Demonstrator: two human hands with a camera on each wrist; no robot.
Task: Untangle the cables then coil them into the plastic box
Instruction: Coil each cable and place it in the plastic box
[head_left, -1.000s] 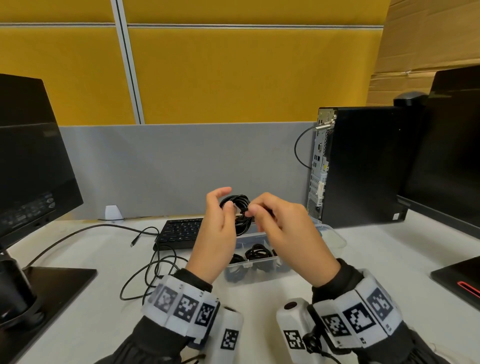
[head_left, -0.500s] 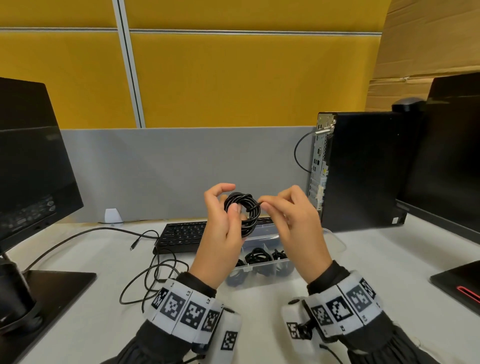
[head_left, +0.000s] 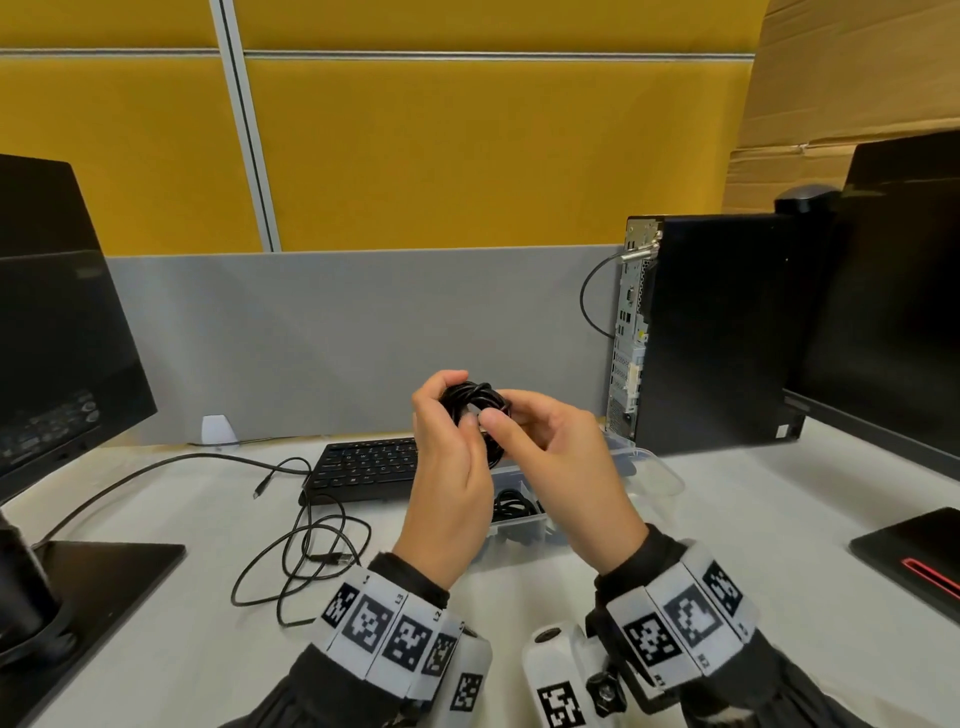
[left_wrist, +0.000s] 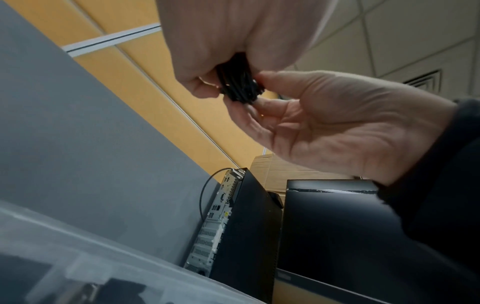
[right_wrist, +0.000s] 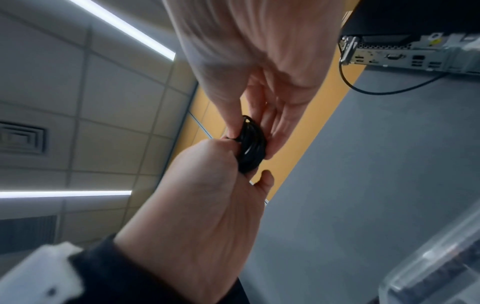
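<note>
1. The left hand (head_left: 451, 467) and right hand (head_left: 558, 467) both pinch a small coiled black cable (head_left: 475, 402), held in the air above the plastic box (head_left: 649, 470).
2. The box sits on the table (head_left: 727, 519) with more coiled cables (head_left: 511, 506) inside.
3. A loose cable (head_left: 306, 551) lies left of it.

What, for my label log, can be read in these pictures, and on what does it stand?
"L3": left wrist band, printed sideways.
"L2": the same band, one tag further right.
Right wrist band markings: too small to read.
Keyboard keys, monitor back labels, computer tower stickers: blurred, unreadable.
</note>
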